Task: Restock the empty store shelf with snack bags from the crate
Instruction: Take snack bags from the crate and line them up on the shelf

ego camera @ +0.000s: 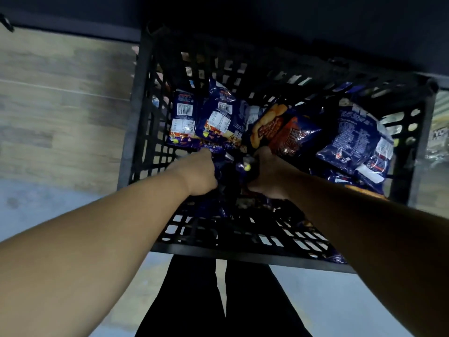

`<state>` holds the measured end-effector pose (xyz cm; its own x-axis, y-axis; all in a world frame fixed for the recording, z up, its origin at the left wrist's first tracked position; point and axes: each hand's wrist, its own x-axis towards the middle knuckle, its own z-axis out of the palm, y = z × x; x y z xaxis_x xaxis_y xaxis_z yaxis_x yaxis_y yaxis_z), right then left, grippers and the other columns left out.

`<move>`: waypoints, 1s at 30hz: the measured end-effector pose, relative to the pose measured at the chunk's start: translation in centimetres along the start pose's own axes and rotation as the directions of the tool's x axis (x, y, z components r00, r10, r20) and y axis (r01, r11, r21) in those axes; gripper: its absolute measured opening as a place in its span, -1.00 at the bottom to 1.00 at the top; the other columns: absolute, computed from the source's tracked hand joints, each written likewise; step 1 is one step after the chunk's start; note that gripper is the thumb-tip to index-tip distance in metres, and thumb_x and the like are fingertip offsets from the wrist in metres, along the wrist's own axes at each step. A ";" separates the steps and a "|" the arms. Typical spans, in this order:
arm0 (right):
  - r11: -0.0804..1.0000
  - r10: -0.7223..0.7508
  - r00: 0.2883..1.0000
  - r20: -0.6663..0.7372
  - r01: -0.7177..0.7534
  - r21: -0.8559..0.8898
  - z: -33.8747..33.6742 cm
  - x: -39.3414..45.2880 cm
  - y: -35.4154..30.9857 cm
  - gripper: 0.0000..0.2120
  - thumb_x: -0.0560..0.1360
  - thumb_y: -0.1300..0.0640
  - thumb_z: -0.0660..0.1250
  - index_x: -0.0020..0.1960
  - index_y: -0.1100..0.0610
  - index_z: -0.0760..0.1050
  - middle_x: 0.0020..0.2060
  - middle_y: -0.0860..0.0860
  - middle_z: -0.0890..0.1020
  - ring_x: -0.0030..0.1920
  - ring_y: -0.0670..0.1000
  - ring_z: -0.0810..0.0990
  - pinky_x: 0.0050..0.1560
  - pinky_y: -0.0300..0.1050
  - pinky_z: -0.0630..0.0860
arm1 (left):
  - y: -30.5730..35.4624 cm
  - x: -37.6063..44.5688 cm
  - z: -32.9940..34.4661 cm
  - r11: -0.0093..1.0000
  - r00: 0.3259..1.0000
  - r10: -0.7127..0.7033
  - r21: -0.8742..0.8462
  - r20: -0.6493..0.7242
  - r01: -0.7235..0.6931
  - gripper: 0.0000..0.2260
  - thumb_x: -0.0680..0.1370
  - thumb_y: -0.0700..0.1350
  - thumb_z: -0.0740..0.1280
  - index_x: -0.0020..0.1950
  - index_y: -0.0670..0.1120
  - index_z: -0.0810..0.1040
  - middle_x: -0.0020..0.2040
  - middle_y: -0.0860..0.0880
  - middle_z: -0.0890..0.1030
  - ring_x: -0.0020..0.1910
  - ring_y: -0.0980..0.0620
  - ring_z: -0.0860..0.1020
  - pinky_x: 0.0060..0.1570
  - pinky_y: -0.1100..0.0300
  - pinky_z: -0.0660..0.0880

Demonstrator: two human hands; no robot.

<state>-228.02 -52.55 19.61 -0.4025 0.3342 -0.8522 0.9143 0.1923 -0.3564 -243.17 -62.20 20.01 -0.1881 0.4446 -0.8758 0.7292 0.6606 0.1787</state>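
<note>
Both forearms reaching down over near rim of crate point(243, 254). Left hand point(198, 173) and right hand point(268, 176) close together mid-crate, apparently clutching dark snack bags point(228, 166); grip itself shadowed. More bags against far wall. Likely light, crinkly, slippery, crushable; best pinched at seam.

Black lattice crate point(143, 98); dark blue snack bags point(352, 137), one orange-red bag point(284, 132); wood-grain floor point(60, 105)

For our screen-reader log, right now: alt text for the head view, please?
Both hands, left and right, reach into a black crate and grip dark blue snack bags. The crate stands on the floor.
</note>
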 end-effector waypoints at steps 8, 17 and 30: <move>0.903 0.138 0.984 0.109 -0.170 0.394 -2.6 0.6 0.2 -0.48 0.47 0.08 0.45 0.38 0.05 0.39 0.29 0.04 0.49 0.22 0.09 0.45 0.18 -0.01 0.38 | -0.6 1.1 -2.6 0.938 0.990 -0.079 -0.344 -0.115 0.035 -0.39 0.53 -0.10 0.38 0.52 -0.12 0.21 0.20 -0.08 0.51 0.00 -0.02 0.53 -0.15 0.27 0.39; 0.888 0.196 0.979 0.054 -0.201 0.414 -1.5 1.6 0.7 -0.51 0.51 0.18 0.39 0.40 0.16 0.36 0.22 0.16 0.51 0.09 0.10 0.45 0.03 -0.06 0.40 | -2.0 2.4 0.0 0.698 0.949 -0.267 -0.713 -0.169 0.069 -0.49 0.62 0.08 0.24 0.50 -0.09 0.22 0.43 -0.08 0.38 0.30 -0.06 0.42 0.18 0.23 0.33; 0.960 0.178 0.970 -0.168 -0.133 0.247 -0.7 1.0 -1.2 -0.62 0.60 0.02 0.25 0.23 0.31 0.49 0.14 0.24 0.59 0.07 0.20 0.61 -0.02 -0.03 0.52 | -2.3 2.4 1.2 0.631 0.957 -0.276 -0.769 -0.093 0.107 -0.37 0.56 0.26 0.20 0.54 0.00 0.16 0.45 -0.05 0.36 0.38 -0.09 0.36 0.36 0.09 0.25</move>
<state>-229.48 -51.78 19.49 -0.2351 0.5135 -0.8252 0.9423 -0.0877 -0.3230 -244.56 -63.39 16.96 -0.4424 0.2995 -0.8453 -0.0661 0.9291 0.3638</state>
